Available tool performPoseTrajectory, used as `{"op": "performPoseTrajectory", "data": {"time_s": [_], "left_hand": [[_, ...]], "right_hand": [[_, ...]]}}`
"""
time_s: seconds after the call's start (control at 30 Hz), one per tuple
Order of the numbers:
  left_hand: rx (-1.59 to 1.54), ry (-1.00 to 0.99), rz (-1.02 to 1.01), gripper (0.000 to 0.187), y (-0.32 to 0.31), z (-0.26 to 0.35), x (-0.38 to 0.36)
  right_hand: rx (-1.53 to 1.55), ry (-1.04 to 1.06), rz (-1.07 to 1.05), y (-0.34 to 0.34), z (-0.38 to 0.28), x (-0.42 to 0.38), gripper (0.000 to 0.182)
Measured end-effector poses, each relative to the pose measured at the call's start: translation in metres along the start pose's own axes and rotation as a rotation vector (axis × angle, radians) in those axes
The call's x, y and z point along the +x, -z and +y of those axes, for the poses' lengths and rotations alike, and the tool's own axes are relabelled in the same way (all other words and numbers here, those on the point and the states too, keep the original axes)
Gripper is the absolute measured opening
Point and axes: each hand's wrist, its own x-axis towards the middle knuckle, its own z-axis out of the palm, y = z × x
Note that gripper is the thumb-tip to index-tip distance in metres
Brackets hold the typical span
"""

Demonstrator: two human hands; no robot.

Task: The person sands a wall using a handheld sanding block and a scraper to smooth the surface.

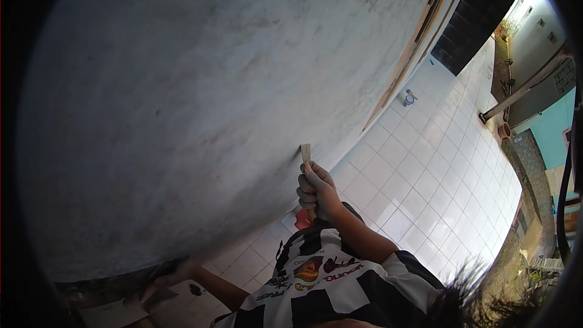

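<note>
My right hand [317, 189] is wrapped round a scraper [306, 154]. Its flat, pale blade points up out of the fist, with the tip at or very near the white wall [200, 109]; the handle end shows below the fingers. Dust greys the knuckles. At the lower left, my left hand [175, 274] reaches out beside a dark strip at the wall's edge, dim and blurred. Its fingers look spread, and no held object can be made out. The wall has grey and brownish stains.
White floor tiles [419, 188] lie to the right of the wall. A small tin [409, 101] stands on them. Something red [302, 219] shows behind the scraper handle. Farther off are a slanting post [516, 94], a clay pot [504, 130] and a dark door.
</note>
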Motion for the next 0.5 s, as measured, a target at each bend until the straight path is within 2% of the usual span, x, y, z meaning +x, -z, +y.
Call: {"op": "performPoseTrajectory", "data": {"time_s": [0.07,0.13,0.27,0.37,0.4,0.43,0.47,0.5], "left_hand": [[-0.045,0.048,-0.125,0.081,-0.025,0.038,-0.005],[-0.071,0.092,-0.114,0.08,-0.024,0.038,-0.006],[-0.136,0.25,-0.067,0.079,-0.02,0.035,-0.009],[-0.086,0.164,-0.091,0.077,-0.011,0.021,-0.005],[-0.089,0.163,-0.088,0.077,-0.012,0.018,-0.004],[-0.093,0.07,-0.074,0.05,-0.012,0.016,-0.002],[-0.097,-0.024,-0.062,0.031,-0.012,0.014,0.001],[-0.096,-0.027,-0.066,0.031,0.023,-0.033,0.012]], "right_hand": [[0.015,0.029,0.003,-0.004,0.003,-0.001,0.018],[-0.041,-0.007,0.05,-0.007,0.005,-0.001,0.023],[-0.072,0.056,0.086,-0.014,-0.008,0.006,0.028],[-0.102,0.098,0.101,-0.012,-0.007,0.006,0.032],[-0.092,0.024,0.106,-0.012,-0.001,0.001,0.032],[-0.079,-0.052,0.111,-0.012,0.003,0.0,0.033],[-0.076,-0.051,0.109,-0.013,0.001,0.002,0.033],[-0.071,-0.012,0.102,-0.016,-0.003,0.004,0.034]]}}
